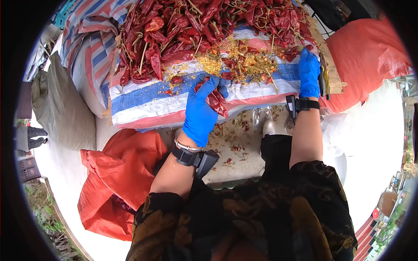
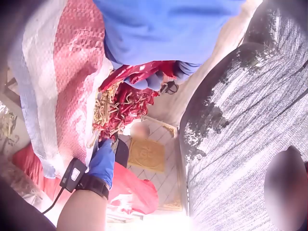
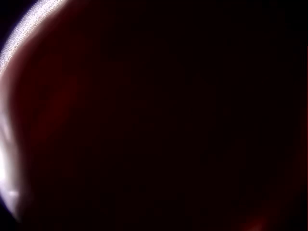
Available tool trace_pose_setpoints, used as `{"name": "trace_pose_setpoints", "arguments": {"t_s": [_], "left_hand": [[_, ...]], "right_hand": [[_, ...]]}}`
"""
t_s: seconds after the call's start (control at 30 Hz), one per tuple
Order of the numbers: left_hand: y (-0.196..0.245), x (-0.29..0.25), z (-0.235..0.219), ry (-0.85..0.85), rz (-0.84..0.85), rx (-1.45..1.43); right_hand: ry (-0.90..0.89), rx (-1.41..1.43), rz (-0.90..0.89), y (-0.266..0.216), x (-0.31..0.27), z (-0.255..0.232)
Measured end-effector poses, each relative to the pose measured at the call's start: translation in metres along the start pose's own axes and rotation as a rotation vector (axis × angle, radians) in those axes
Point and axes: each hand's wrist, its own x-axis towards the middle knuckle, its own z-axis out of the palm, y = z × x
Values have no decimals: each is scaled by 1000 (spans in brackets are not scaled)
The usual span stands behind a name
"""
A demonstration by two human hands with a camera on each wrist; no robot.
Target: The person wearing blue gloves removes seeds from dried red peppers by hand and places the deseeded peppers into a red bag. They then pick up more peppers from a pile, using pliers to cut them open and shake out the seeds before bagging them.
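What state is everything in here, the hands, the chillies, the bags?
Left hand: gloved, gripping a bunch of dried chillies.
Right hand: gloved, at the pile's edge; grip unclear.
Chilli pile: heaped, loose.
Seeds and stems: scattered.
Woven sack: spread flat.
Orange bag: crumpled.

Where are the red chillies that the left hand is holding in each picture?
Head: the held chillies are left of middle, gripped by the left hand.
Left wrist: top middle, under the blue glove.
Right wrist: not in it, the view is dark.
Shared landmark: the right hand, bottom left in the left wrist view.
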Motion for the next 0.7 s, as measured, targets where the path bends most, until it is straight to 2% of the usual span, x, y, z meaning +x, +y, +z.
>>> {"name": "trace_pose_setpoints", "arguments": {"t_s": [0.03,0.1,0.17,0.23,0.3,0.33,0.37,0.4,0.47,0.57,0.63,0.7], "left_hand": [[4,0,0,-4,16,-6],[9,2,-5,21,17,-9],[11,8,-14,-78,65,-9],[16,9,-12,-12,56,-32],[19,14,-13,-36,126,11],[23,14,-9,3,125,53],[24,14,-7,16,128,60],[25,17,-5,5,164,102],[26,19,-3,11,213,145],[28,22,-4,51,176,256],[29,23,-1,74,178,266],[30,22,1,104,175,374]], "right_hand": [[50,-14,25,1,3,2],[262,1,-96,-3,6,-5],[349,90,-175,-27,3,-26],[338,301,-339,-70,-10,-51],[142,892,-338,-112,-29,-46],[99,701,-504,-133,-43,-50],[77,716,-620,-149,-59,-43],[-41,629,-661,-171,-80,-59],[-159,558,-741,-186,-109,-56],[-239,463,-809,-195,-132,-60],[-224,413,-824,-196,-131,-61],[-406,568,-803,-193,-120,-69]]}}
